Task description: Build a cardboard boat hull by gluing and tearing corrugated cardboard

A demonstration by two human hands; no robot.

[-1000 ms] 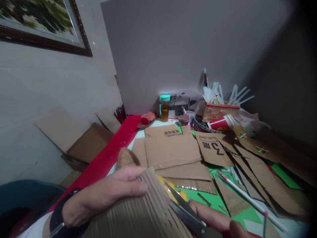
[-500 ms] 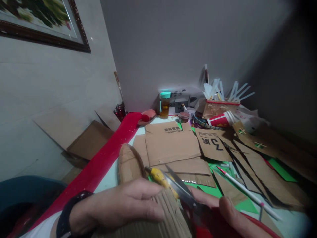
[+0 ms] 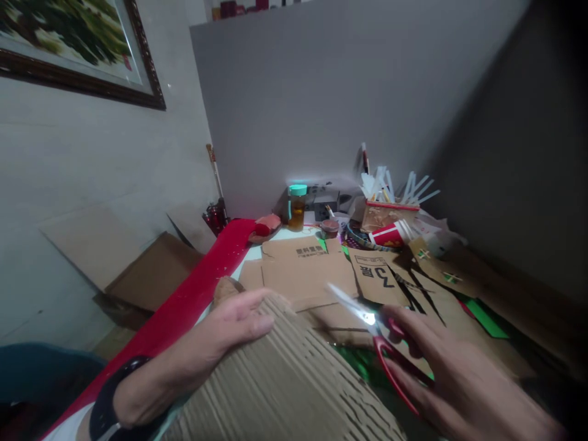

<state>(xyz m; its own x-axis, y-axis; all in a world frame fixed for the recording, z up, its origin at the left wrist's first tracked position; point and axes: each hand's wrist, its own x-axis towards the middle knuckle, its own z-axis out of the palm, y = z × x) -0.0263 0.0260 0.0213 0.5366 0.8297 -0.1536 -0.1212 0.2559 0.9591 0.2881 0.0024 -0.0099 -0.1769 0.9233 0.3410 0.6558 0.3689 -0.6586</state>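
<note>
My left hand grips the top edge of a corrugated cardboard piece, its thumb on the ribbed face. The piece spreads down to the bottom of the view, with short slits along its right side. Red-handled scissors are in my right hand, whose fingers are in the handle loops. Their blades point up and left, apart from the ribbed piece. Behind them, flat cardboard sheets lie on the table, one printed with a 3.
A teal-lidded jar, a small tub, a box of white strips and a red paper cup stand or lie at the back. Red cloth covers the left edge. An open carton is beyond it.
The scissors and my right hand have moved right, away from the cardboard. The ribbed piece is raised and shows more of its face. The yellow-handled tool no longer shows.
</note>
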